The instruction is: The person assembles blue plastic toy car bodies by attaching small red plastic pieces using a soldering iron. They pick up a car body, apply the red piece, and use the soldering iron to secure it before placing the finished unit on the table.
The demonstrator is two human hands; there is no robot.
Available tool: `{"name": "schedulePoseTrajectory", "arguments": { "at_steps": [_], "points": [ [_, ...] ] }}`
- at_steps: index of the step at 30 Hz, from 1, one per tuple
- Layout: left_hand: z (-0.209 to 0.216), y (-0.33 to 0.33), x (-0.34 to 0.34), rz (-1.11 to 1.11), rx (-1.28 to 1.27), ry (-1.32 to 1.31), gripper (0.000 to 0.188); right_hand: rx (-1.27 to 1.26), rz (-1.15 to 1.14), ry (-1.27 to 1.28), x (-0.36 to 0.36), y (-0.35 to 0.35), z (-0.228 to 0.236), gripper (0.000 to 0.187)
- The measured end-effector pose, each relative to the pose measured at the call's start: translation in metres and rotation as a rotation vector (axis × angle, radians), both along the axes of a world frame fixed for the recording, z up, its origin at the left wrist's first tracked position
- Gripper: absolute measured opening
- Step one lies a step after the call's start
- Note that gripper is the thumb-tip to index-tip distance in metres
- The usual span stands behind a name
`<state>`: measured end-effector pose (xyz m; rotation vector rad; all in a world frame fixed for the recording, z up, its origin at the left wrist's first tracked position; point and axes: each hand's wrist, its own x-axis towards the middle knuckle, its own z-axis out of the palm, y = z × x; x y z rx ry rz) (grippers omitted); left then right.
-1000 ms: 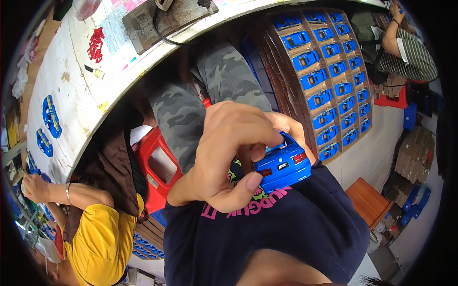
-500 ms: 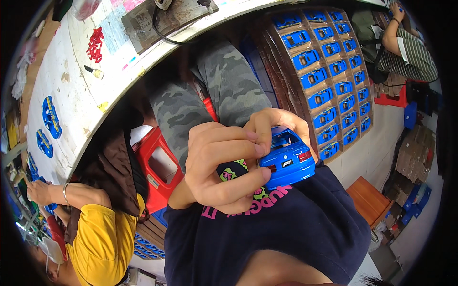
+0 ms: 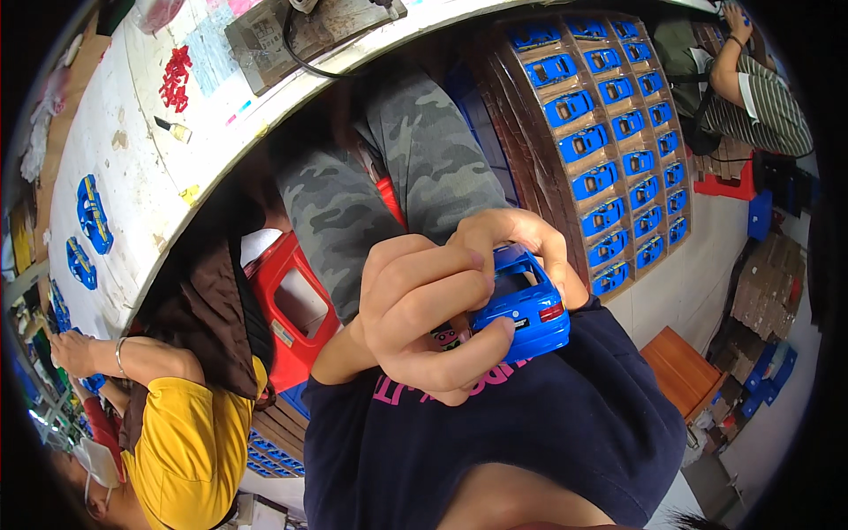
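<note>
A glossy blue toy car body is held up in front of my chest, its rear end facing me. A red tail light shows on its right rear corner, and a dark plate sits in the middle. My right hand grips the body from the far side, fingers closed around it. My left hand is closed too, its curled fingers pressing on the left rear corner. Those fingers hide that corner; I cannot tell whether a small part is between them.
Trays of blue car bodies are stacked at my right. On the white table lie small red parts, a little bottle and blue car bodies. A red stool and a co-worker in yellow are at left.
Both hands and the car body have shifted slightly left. The body has turned and tipped, showing more of its top opening. My left fingers now cover the left tail light seen before.
</note>
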<state>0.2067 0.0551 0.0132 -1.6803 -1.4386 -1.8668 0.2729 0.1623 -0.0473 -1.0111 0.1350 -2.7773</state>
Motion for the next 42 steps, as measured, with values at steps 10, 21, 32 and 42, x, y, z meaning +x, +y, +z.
{"name": "schedulePoseTrajectory", "arguments": {
  "at_steps": [10, 21, 32, 42],
  "points": [
    [-0.007, 0.004, 0.011, 0.02, 0.121, -0.191, 0.032, -0.005, -0.032, 0.115, -0.007, 0.001, -0.005, 0.079],
    [-0.009, 0.002, 0.014, 0.134, 0.184, -0.14, 0.029, 0.072, -0.054, 0.207, -0.011, 0.007, -0.004, 0.08],
    [-0.004, -0.004, 0.015, 0.124, 0.08, -0.106, 0.023, 0.118, -0.096, 0.158, -0.008, 0.009, -0.003, 0.08],
    [-0.002, -0.004, 0.016, -0.007, 0.029, -0.238, 0.031, 0.118, -0.087, 0.163, -0.006, 0.007, -0.006, 0.081]
  ]
}}
